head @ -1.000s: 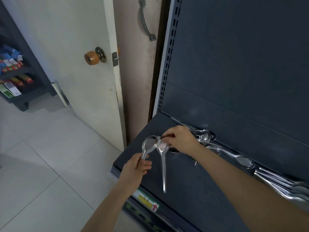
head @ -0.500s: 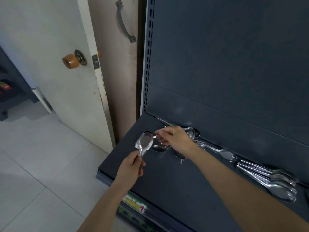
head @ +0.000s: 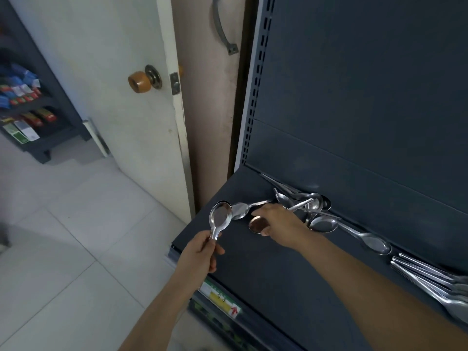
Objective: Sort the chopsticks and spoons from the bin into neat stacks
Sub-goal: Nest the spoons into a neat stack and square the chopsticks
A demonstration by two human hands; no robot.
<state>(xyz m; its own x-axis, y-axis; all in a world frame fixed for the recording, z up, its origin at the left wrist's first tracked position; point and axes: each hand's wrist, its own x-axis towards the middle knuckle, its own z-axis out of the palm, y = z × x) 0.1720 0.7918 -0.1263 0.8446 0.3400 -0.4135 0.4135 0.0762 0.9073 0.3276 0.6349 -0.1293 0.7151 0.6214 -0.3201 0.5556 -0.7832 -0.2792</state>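
Above the gripping left hand point(head: 200, 257) stood a short shiny steel spoon point(head: 220, 216); beside it, the right hand point(head: 276, 224) clutched a long steel spoon point(head: 256, 224) over the dark grey shelf point(head: 253, 274).

Shiny polished metal spoons point(head: 319, 207) lie on a matt dark shelf point(head: 266, 269).

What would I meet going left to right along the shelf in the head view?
Left hand gripping a short spoon → right hand gripping a second spoon → loose spoon pile → single long spoon → neat spoon stack at the right edge.
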